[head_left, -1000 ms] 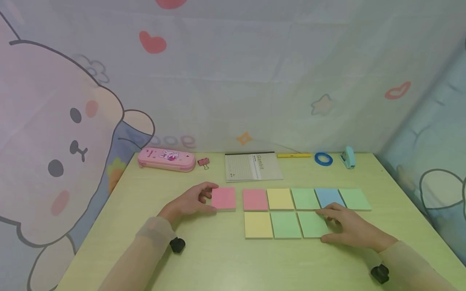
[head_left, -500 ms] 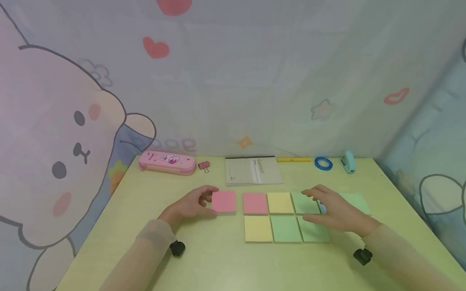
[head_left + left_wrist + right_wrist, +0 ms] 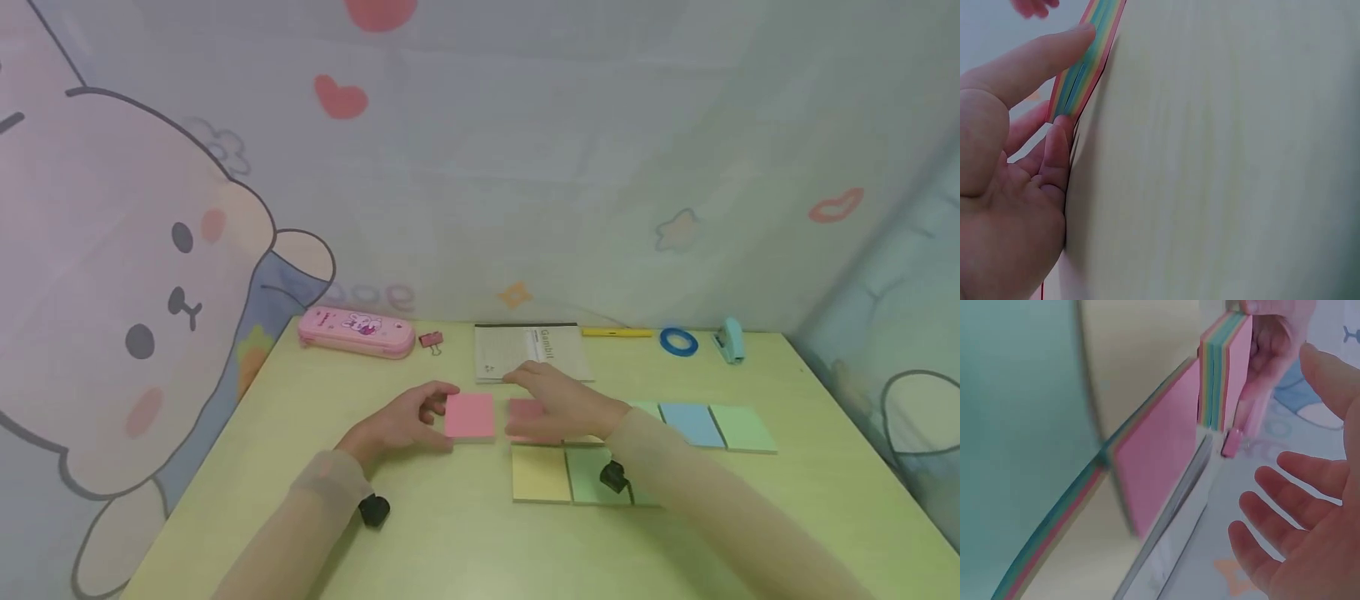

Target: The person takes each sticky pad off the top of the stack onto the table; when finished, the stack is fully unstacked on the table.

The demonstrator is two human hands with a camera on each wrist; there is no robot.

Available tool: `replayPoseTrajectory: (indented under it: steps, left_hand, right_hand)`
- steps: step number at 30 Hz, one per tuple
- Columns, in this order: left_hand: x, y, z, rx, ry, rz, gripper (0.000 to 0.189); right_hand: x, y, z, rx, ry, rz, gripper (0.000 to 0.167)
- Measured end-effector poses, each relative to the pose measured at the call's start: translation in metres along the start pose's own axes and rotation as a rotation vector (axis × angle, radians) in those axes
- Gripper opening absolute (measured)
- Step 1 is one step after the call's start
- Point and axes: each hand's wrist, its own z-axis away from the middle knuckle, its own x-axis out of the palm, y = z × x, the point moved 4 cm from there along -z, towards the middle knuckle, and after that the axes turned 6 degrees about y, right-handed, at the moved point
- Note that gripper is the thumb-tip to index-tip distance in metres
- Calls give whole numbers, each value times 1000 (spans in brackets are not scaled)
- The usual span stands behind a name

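Note:
My left hand (image 3: pixel 397 421) grips the left edge of a stack of sticky notes (image 3: pixel 470 415) with a pink top. In the left wrist view the thumb and fingers pinch its striped sides (image 3: pixel 1088 69). My right hand (image 3: pixel 570 404), fingers spread and holding nothing, hovers over a pink sticky note pad (image 3: pixel 522 408) just right of that stack. Further along that row lie a blue pad (image 3: pixel 692 425) and a green pad (image 3: pixel 742 427). Nearer me are a yellow pad (image 3: pixel 542 473) and a green pad (image 3: pixel 587 477). My right hand and sleeve hide parts of both rows.
Along the back edge stand a pink pencil case (image 3: pixel 356 332), a binder clip (image 3: pixel 431 342), a notepad (image 3: pixel 495 354), a yellow pen (image 3: pixel 617 332), a blue tape ring (image 3: pixel 678 342) and a mint stapler (image 3: pixel 730 340). A printed cloth (image 3: pixel 480 167) hangs behind the table.
My right hand has left the green pad in the near row and swept left across the pads to the pink one. The left hand keeps its hold on the stack.

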Motion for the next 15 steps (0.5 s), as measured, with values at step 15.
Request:
replayPoseTrajectory:
  steps: [15]
  left_hand:
    - [-2,1,-1,7,10,-43,83]
  right_hand:
    - [56,-11,-53,79,-120,124,68]
